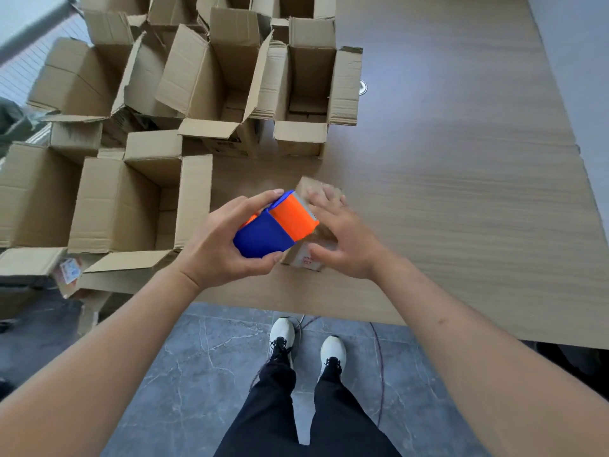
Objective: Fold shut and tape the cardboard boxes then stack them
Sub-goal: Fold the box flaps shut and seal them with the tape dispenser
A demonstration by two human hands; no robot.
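Nearest, at bottom centre of the frame, two white shoes (308,346) and black trousers (296,413) of the person stand on a grey marbled floor (184,364), w/ a thin dark cable (379,361) lying just beside the right shoe.

Both forearms reach up to the near edge of the wooden desk (461,192). Left hand (217,245) is at centre of the frame; its grip is curled round a blue and orange tape dispenser (276,225), thumb under the blue part, fingers over the top. Dispenser is tilted, orange end pointing to upper right.

Right hand (342,235) is just right of it, fingers spread and nearly straight, lying on a small closed cardboard box (313,255). This box sits on the desk near its front edge, centre of the frame, partly hidden behind dispenser and hand; some red marks show on its near side. Picture is blurred here, so I cannot tell if tape is on it.

Farther, left half and upper left of the frame: many open cardboard boxes (131,206) w/ flaps up, standing close together, approx. in rows. At upper centre-right, behind one box, a small round fitting (363,87) is in the desk surface.
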